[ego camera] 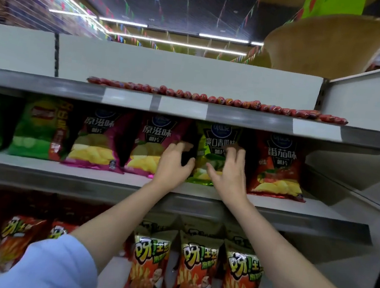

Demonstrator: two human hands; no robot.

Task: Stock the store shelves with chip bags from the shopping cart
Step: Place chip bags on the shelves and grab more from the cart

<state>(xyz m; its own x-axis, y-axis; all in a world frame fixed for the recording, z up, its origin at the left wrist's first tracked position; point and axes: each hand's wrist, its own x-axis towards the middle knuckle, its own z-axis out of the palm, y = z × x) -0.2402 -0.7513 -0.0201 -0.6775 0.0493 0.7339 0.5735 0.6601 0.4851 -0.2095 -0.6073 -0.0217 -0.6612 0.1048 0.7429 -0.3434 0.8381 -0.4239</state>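
Note:
A lime-green chip bag [209,156] stands upright on the middle shelf [62,172], between a magenta chip bag [151,144] and a red tomato chip bag [278,168]. My left hand [173,163] grips its left edge, fingers curled around the side. On the bag's right side my right hand [230,169] holds it with the thumb across the front. Further left stand another magenta bag [97,140] and green bags [36,128]. The shopping cart is out of view.
A row of red sausages [213,98] lies along the top shelf, whose edge [246,119] overhangs the bags. Orange snack bags [194,267] fill the bottom shelf below my arms. A white side panel [366,104] closes the shelf at right.

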